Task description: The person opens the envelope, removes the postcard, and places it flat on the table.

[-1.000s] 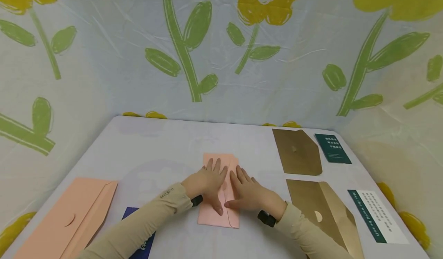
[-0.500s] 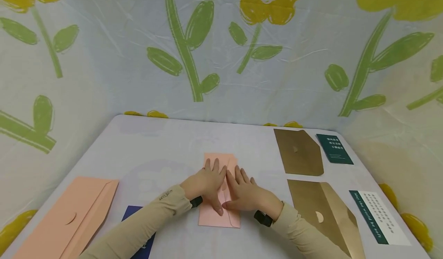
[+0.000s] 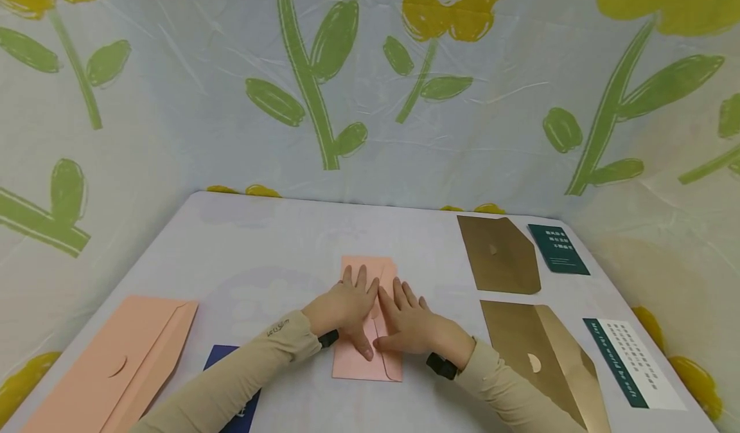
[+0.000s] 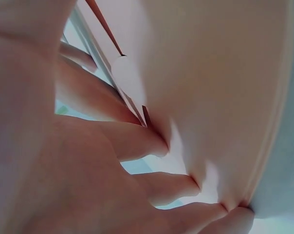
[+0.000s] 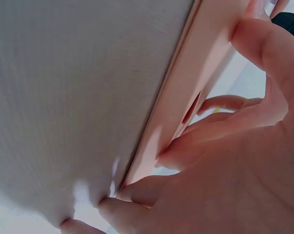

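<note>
A small pink envelope [image 3: 358, 367] lies on the table with its flap folded over along the right side. My left hand [image 3: 345, 304] rests on it, fingers spread and pointing away from me, thumb toward the near end. On the flap side my right hand [image 3: 417, 322] presses with fingers extended, the outer ones reaching past the edge. Both index fingertips are close together over the flap. The left wrist view shows fingertips on the envelope's surface [image 4: 220, 73]. In the right wrist view, the thumb and index finger touch the flap [image 5: 210, 41], other fingertips touching the tabletop.
On the left lies a larger pink envelope [image 3: 110, 356], beside a dark blue card [image 3: 221, 354] partly under the left sleeve. To the right are two gold envelopes, one farther back [image 3: 497, 253] and one nearer [image 3: 517, 336], with a green card [image 3: 557, 248] and a white-and-green card [image 3: 638, 362].
My right hand's fingers have shifted slightly left, bringing its index fingertip up to the left hand's. The left hand and the envelope stay in place.
</note>
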### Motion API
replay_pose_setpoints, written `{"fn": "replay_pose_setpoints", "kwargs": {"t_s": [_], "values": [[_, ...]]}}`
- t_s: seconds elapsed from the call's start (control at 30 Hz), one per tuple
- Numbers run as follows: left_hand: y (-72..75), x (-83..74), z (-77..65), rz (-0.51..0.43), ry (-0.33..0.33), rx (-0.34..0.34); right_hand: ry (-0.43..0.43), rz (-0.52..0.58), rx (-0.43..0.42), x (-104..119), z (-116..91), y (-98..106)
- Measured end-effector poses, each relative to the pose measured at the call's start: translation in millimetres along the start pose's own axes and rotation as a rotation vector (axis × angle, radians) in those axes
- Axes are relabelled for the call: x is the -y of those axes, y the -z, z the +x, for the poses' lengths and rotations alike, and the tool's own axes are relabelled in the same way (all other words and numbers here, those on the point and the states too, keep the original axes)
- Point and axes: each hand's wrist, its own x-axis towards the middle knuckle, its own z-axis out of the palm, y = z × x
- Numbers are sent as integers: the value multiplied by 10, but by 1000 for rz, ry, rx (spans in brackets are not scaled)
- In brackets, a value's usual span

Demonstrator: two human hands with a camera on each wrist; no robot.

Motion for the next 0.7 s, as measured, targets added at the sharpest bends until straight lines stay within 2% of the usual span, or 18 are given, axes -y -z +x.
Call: {"fn": "replay_pose_setpoints", "kwargs": {"t_s": [0.2, 0.47, 0.57, 0.7], "values": [[-11, 14, 3, 30, -3, 4, 21, 46, 6, -51, 13, 25], [-15, -10, 29, 87, 4, 25, 46, 159, 31, -140, -107, 169], [-6, -13, 24, 73, 10, 27, 70, 151, 13, -199, -156, 223], [-3, -13, 17, 62, 13, 21, 117, 62, -19, -278, -216, 283]]}}
